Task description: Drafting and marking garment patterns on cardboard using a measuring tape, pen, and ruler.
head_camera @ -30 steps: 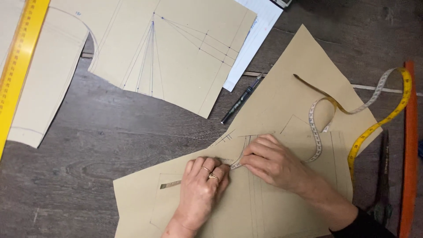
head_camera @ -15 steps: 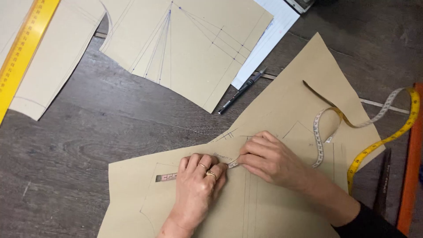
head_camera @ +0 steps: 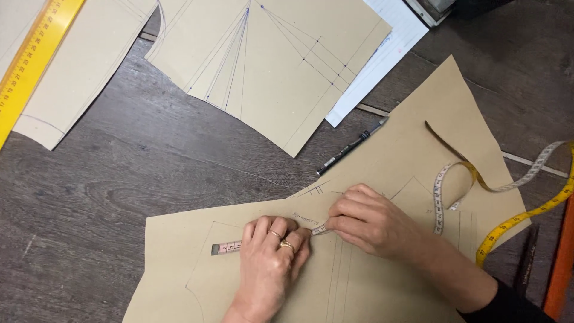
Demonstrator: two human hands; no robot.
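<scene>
— Since half a second back, what's moved?

— Very little on my feed: the view has drifted, so the tan paper pattern piece (head_camera: 382, 179) sits a touch lower and further right in frame, and both hands remain pressed on it.

— Take me across, left to right.

— Far left, a long yellow ruler (head_camera: 36, 60) lies slantwise over a pale curved paper pattern piece (head_camera: 78, 78). Next to it, a kraft pattern sheet with blue pencil lines fanning out (head_camera: 269, 66) rests on the dark wood-grain counter (head_camera: 119, 179), overlapping a white lined sheet (head_camera: 382, 54).

— And the hands?

— My left hand (head_camera: 269, 269), rings on two fingers, lies flat with fingers close together, pinning the white-and-yellow measuring tape (head_camera: 227, 247) to the tan piece; the tape's metal-tipped end pokes out just left of it. My right hand (head_camera: 371, 224) pinches the same tape between thumb and fingertips, just beside the left.

— Where does the tape run?

— Past the right hand it loops over the paper's right part and trails off toward the right edge. A black pen (head_camera: 353, 146) lies at the tan piece's upper edge.
</scene>
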